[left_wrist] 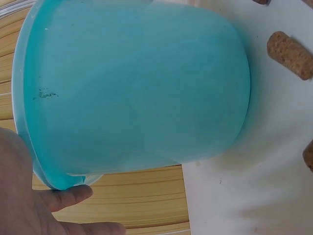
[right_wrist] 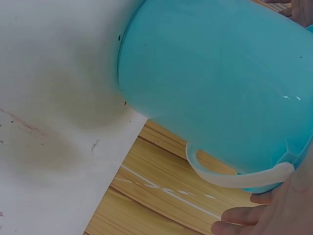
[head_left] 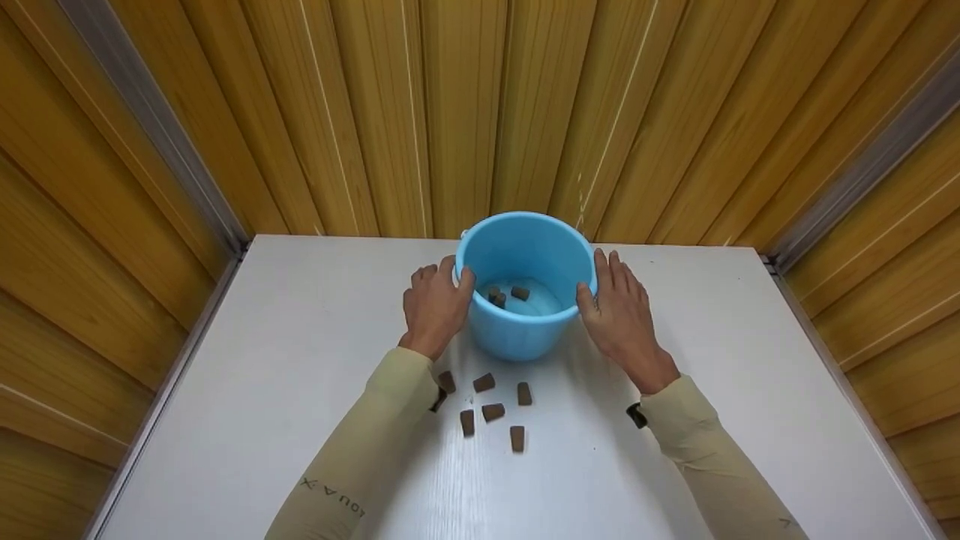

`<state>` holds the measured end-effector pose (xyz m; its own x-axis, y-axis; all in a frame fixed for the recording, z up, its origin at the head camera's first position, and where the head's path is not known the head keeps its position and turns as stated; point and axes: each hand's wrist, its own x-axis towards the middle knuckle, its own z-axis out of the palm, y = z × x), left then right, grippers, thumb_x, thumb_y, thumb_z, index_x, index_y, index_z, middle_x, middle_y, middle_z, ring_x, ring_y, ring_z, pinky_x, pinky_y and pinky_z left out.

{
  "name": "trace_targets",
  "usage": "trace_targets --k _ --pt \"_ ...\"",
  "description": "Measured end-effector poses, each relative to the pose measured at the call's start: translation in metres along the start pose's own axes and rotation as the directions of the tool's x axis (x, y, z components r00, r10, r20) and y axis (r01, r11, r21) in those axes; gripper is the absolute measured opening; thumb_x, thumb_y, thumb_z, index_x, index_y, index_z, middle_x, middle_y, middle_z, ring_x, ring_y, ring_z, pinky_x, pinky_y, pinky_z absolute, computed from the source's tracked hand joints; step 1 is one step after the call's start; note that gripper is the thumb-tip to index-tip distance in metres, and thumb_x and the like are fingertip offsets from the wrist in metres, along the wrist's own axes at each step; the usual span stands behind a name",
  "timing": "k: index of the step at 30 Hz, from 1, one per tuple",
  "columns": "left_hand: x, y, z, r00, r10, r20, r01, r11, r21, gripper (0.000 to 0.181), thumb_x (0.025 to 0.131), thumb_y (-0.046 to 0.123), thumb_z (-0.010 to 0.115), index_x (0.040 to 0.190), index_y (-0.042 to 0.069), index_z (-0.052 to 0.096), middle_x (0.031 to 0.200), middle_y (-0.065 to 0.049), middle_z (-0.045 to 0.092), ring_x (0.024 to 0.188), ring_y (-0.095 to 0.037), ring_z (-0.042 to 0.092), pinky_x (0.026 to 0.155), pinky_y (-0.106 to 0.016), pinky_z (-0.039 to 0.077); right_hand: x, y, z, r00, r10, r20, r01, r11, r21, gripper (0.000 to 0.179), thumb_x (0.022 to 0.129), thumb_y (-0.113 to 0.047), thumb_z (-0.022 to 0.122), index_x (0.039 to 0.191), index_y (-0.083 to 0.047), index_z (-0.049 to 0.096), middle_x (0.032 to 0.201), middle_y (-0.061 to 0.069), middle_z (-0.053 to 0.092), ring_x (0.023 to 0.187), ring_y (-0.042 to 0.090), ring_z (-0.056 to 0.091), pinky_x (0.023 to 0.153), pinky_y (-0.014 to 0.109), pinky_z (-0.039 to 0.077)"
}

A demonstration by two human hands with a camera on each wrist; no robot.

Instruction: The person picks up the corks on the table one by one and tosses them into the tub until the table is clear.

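Observation:
A light blue plastic bucket [head_left: 517,330] is at the middle of the white table, its mouth facing up and toward me. My left hand [head_left: 435,304] grips the rim on the left, thumb over the edge and fingers along the outside. On the opposite side, my right hand [head_left: 621,315] holds the rim with its thumb, its fingers stretched along the outer wall. A few brown cork stoppers [head_left: 520,292] lie on the bucket's floor. Several more cork stoppers [head_left: 493,412] are scattered on the table in front of it. The right wrist view shows the bucket's white handle [right_wrist: 244,179] hanging beside my right hand.
The white table [head_left: 322,300] ends at a wood-patterned back wall [head_left: 465,112] close behind the bucket. Similar panels [head_left: 75,225] enclose the left and right sides, with grey metal strips along the corners. One cork stopper [head_left: 447,382] lies partly behind my left sleeve.

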<state>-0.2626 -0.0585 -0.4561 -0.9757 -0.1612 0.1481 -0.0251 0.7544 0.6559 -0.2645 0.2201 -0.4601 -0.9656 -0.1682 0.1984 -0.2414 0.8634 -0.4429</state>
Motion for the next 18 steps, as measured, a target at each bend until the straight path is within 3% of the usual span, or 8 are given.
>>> trace_targets --k 7,18 --pt "0.0003 -0.0031 0.0002 0.999 0.019 -0.03 -0.019 1.0 -0.019 0.055 0.109 0.045 0.045 0.148 0.01 0.062 0.135 -0.015 0.068 0.129 -0.035 0.057 0.101 -0.056 0.05 0.0006 -0.0018 0.0011 1.0 -0.008 -0.027 0.009 0.999 0.044 0.074 0.11 -0.042 0.037 0.168 0.001 0.017 0.17 0.033 0.018 0.153 0.055 0.022 0.118 0.074 0.021" --pt "0.002 -0.0035 0.0013 1.0 -0.015 -0.005 0.015 1.0 -0.014 0.055 0.109 0.046 0.045 0.151 0.012 0.06 0.138 -0.015 0.066 0.132 -0.034 0.055 0.106 -0.057 0.046 0.0004 -0.0004 0.0047 1.0 0.014 -0.024 -0.012 0.996 0.086 0.075 0.11 -0.043 0.038 0.169 -0.002 0.015 0.17 0.033 0.017 0.151 0.056 0.028 0.113 0.077 0.029"
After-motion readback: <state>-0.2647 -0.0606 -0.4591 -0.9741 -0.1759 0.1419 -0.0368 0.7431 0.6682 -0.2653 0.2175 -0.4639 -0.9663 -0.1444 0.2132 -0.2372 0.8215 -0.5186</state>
